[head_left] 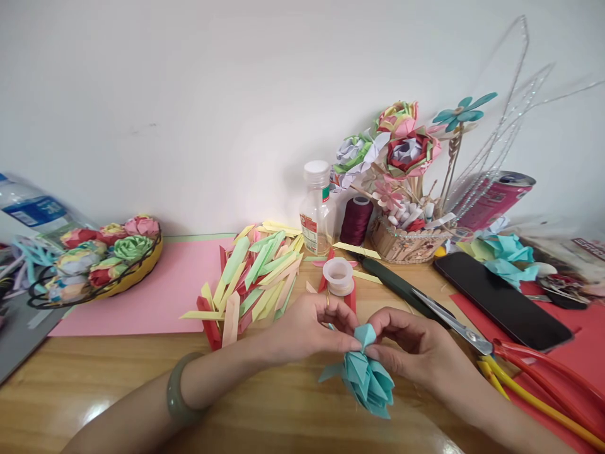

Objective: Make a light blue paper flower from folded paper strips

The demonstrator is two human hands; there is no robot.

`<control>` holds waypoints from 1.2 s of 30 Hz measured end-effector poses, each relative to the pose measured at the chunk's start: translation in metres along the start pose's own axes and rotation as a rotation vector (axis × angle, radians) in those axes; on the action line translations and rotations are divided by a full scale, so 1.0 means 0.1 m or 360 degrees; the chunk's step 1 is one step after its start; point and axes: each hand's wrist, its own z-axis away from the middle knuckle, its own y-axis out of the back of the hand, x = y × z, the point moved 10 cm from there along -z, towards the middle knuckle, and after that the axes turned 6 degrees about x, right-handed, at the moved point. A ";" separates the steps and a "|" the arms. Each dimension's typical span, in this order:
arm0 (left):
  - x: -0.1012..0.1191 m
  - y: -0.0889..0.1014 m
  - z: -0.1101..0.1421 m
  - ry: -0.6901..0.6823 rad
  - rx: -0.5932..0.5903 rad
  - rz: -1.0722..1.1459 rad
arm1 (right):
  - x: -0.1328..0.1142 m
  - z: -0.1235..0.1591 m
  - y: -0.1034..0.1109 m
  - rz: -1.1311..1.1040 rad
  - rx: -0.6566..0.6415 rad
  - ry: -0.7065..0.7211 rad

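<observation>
Near the front of the wooden table, a teal folded-paper flower [366, 381] is held between both hands, its petals hanging downward. My left hand [319, 328] pinches the bunched upper part of the flower from the left. From the right, my right hand [411, 343] grips the same part with thumb and fingers. A single teal strip sticks out to the left under my left hand. Just beyond the fingers stands a small white spool [338, 276]. Folded paper strips [258, 274] in green, yellow, peach and red lie in a pile left of it.
Scissors [472, 337] with red handles and a black phone [503, 299] lie at the right. A clear bottle [316, 211], maroon thread [357, 221] and a flower basket [409, 243] stand by the wall. At the left, a yellow basket [137, 271] holds paper flowers.
</observation>
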 end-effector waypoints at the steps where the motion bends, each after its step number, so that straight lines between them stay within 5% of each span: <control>1: 0.00 -0.01 0.00 -0.0001 -0.0015 0.0014 | 0.00 0.00 0.00 -0.0008 0.0006 -0.0002; 12: 0.00 0.09 0.01 -0.0054 0.0196 -0.0031 | -0.02 0.00 0.04 -0.0002 0.0120 0.0077; 23: 0.03 0.09 0.02 -0.0146 0.0245 -0.0143 | -0.23 0.07 0.07 0.0426 0.0314 0.0304; 31: 0.31 0.06 0.19 -0.0695 0.0430 -0.0470 | -0.59 0.33 -0.08 0.0996 0.0327 0.1143; 36: 0.56 -0.04 0.44 -0.1350 0.0544 -0.0845 | -0.63 0.40 -0.11 0.1163 0.0383 0.1365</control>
